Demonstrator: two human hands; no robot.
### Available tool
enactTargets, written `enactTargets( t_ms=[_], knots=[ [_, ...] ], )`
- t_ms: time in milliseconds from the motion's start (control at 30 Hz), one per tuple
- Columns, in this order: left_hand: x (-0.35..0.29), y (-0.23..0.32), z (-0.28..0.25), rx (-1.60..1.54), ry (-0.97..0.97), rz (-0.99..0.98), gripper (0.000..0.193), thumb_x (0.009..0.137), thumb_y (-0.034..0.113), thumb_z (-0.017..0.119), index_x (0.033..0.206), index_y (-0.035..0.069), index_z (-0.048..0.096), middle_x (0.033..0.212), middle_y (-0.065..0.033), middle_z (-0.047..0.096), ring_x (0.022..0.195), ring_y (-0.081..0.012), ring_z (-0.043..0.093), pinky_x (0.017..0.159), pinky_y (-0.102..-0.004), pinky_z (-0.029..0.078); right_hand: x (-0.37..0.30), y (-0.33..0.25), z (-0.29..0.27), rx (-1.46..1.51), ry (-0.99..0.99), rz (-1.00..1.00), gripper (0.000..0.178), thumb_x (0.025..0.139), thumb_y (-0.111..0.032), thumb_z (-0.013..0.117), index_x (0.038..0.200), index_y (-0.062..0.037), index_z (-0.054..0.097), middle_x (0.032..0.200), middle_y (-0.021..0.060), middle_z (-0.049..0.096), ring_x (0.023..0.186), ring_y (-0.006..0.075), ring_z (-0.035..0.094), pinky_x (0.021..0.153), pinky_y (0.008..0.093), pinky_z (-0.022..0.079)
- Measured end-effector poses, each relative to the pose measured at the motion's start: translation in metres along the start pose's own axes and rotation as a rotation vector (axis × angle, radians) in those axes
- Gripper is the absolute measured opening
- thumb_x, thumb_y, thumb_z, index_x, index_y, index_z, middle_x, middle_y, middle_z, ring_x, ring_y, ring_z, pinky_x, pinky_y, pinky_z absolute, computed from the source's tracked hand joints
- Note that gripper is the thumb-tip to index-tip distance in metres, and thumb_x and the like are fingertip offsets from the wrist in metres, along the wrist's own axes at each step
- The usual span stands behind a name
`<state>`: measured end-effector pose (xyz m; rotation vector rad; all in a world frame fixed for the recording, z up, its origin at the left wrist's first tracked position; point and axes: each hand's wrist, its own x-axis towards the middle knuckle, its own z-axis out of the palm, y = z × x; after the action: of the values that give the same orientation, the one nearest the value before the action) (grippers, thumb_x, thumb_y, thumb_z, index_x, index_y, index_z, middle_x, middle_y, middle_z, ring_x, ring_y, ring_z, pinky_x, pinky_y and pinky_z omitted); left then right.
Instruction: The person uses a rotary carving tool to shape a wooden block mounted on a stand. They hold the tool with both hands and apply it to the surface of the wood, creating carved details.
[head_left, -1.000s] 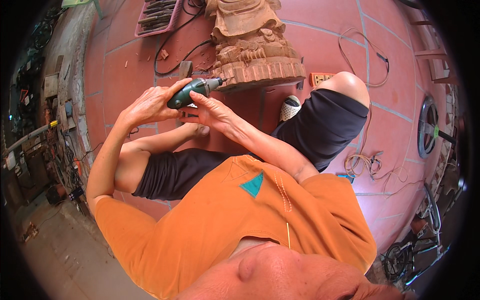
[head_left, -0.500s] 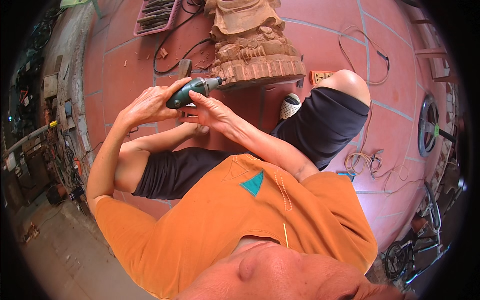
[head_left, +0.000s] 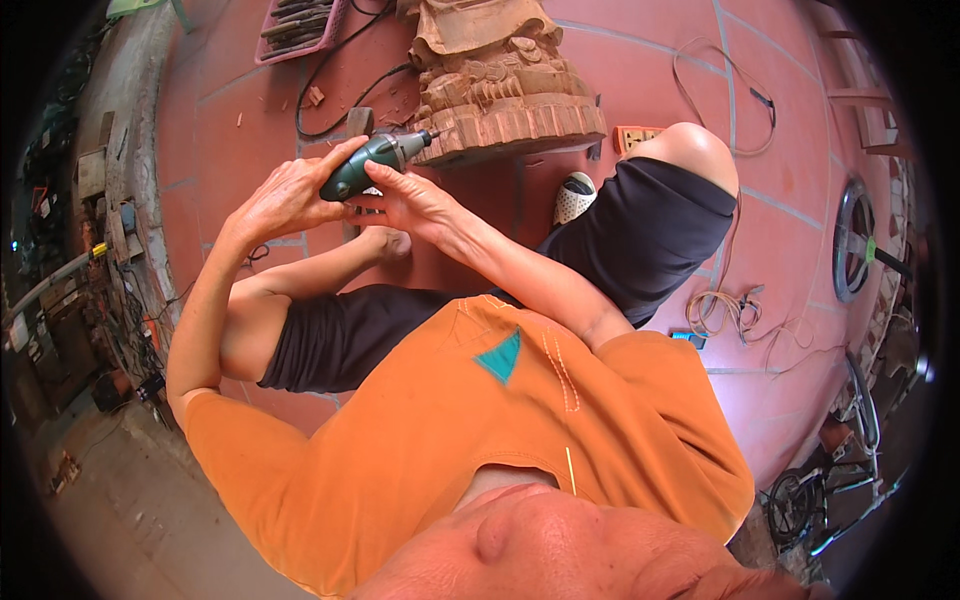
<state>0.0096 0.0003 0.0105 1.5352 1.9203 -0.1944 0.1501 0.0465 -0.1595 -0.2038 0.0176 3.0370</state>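
Currently, left hand: I see the left hand [head_left: 290, 195] closed around the dark rotary tool [head_left: 358, 168] from its left side, thumb and fingers wrapped over the body.
Right hand: from my feed, the right hand [head_left: 418, 203] holds the same tool more loosely, its thumb pressed to the casing and its fingers reaching below; I cannot tell how firmly those fingers bear on it.
Rotary tool: green body, grey nose [head_left: 410, 146] and dark collar, tilted so the nose points up and to the right; it sits between the hands, in front of the bent legs.
Bit: thin and short, right at the carving's near edge; I cannot tell whether it touches.
Carving: the reddish-brown wooden carving [head_left: 500, 95] stands just beyond the tool, with smooth folds higher up, knobbly relief lower down and a ribbed band along its base.
Left of carving: I have a pink basket [head_left: 296, 55] of long, slim tools, a black cable [head_left: 303, 100] looping over the tiles, and scattered wood chips.
Right of carving: an orange power strip [head_left: 638, 138] lies near the person's knee, and a coiled cord [head_left: 712, 312] rests farther back.
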Motion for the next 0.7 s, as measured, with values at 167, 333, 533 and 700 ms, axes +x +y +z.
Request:
enactTargets(
  t_ms=[167,333,533,700],
  knots=[
    [0.0008,0.0010,0.0006,-0.003,-0.008,-0.011,0.090,0.071,0.023,0.077,0.151,0.016,0.036,0.096,-0.0260,0.067,0.093,-0.0441,0.066,0.081,-0.0506,0.050,0.0002,-0.0023,-0.0006,-0.010,0.003,-0.014,0.049,0.087,-0.029,0.079,0.124,-0.0064,0.057,0.115,0.0109,0.066,0.107,0.0309,0.064,0.092,0.0519,0.055],
    [0.0011,0.0044,-0.0010,0.000,-0.025,-0.024,0.090,0.072,0.023,0.077,0.151,0.016,0.036,0.098,-0.0264,0.068,0.094,-0.0442,0.066,0.082,-0.0509,0.050,-0.0007,-0.0032,0.0003,-0.010,0.005,-0.013,0.048,0.088,-0.028,0.078,0.125,-0.0077,0.056,0.117,0.0116,0.065,0.108,0.0309,0.064,0.092,0.0526,0.055],
    [0.0009,0.0034,0.0002,0.009,-0.011,-0.017,0.091,0.072,0.023,0.077,0.152,0.017,0.035,0.099,-0.0265,0.068,0.095,-0.0443,0.066,0.083,-0.0507,0.051,0.0016,-0.0034,-0.0029,-0.024,0.006,-0.025,0.050,0.088,-0.028,0.078,0.127,-0.0086,0.055,0.117,0.0120,0.065,0.108,0.0306,0.064,0.090,0.0519,0.055],
    [0.0017,0.0012,0.0016,0.007,-0.010,0.000,0.090,0.072,0.024,0.077,0.151,0.017,0.035,0.100,-0.0258,0.068,0.096,-0.0436,0.066,0.083,-0.0501,0.050,0.0019,-0.0011,-0.0057,-0.018,0.000,-0.011,0.050,0.087,-0.028,0.079,0.126,-0.0082,0.055,0.119,0.0117,0.065,0.108,0.0304,0.064,0.092,0.0519,0.054]
  ],
)
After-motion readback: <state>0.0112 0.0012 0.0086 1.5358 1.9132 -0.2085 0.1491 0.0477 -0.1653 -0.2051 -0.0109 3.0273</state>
